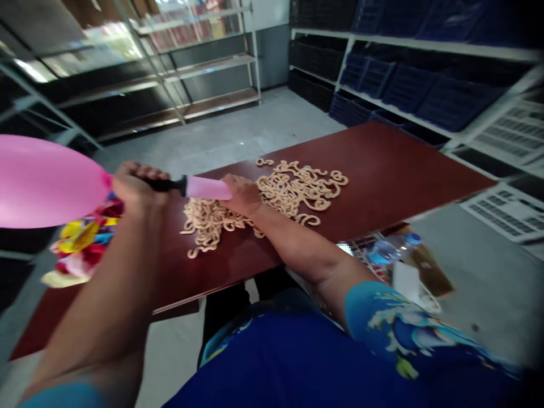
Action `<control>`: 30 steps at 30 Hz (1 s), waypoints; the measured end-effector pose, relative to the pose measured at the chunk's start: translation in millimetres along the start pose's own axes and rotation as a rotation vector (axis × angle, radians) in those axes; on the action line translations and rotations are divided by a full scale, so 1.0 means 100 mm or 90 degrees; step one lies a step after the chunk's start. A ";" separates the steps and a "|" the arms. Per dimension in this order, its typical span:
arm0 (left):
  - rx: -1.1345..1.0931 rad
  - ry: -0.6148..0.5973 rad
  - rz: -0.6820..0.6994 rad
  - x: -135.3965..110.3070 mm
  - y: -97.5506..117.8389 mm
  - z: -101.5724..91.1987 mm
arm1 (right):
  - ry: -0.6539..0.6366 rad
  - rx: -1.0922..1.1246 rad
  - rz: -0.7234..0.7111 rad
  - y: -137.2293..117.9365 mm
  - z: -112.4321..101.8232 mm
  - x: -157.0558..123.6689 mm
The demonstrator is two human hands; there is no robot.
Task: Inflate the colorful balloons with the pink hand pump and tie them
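My left hand (138, 182) is closed around the black end of a hand balloon pump, right by the neck of a blown-up pink balloon (46, 181). The balloon reaches out past the left edge of the view. On the pump's other end, my right hand (243, 195) is wrapped about its pink barrel (207, 188). The pump lies level between both hands, over a loose pile of beige curly strips (283, 187) on the table. Below the pink balloon sits a heap of flat coloured balloons (87, 241), partly hidden by my left forearm.
The dark red table (382, 164) stretches away to the right. Blue crates (408, 85) fill shelves behind it, and a metal rack (212, 68) stands at the back. Water bottles (385, 252) and a cardboard box (431, 269) are beside the table's near edge.
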State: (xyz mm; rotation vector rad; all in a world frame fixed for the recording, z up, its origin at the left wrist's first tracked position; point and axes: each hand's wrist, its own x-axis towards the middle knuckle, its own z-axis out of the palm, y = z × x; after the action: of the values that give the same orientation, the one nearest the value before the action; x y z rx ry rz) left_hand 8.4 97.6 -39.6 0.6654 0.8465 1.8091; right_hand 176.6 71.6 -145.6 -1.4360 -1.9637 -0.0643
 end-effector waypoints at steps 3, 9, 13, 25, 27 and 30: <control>-0.021 0.015 -0.029 0.04 0.09 -0.05 | 0.024 0.005 -0.010 0.00 0.01 0.00; 0.002 0.034 0.002 0.24 0.62 -0.17 | 0.063 0.004 -0.026 0.03 0.00 0.03; 0.017 0.035 0.034 0.42 1.17 -0.23 | 0.063 -0.008 -0.030 0.02 -0.02 0.05; -0.060 0.001 -0.030 0.20 0.28 -0.03 | 0.053 -0.030 0.014 -0.01 -0.02 0.01; -0.074 0.001 -0.050 0.11 0.08 0.01 | 0.045 -0.036 0.015 -0.01 -0.04 0.00; -0.087 0.013 -0.065 0.05 -0.02 0.02 | 0.044 -0.039 0.006 -0.03 -0.06 0.00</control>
State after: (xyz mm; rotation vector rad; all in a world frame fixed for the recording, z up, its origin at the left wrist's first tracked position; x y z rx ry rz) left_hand 9.5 103.7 -39.6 0.5077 0.7493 1.7665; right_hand 177.5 68.1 -139.7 -1.4627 -1.9134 -0.1690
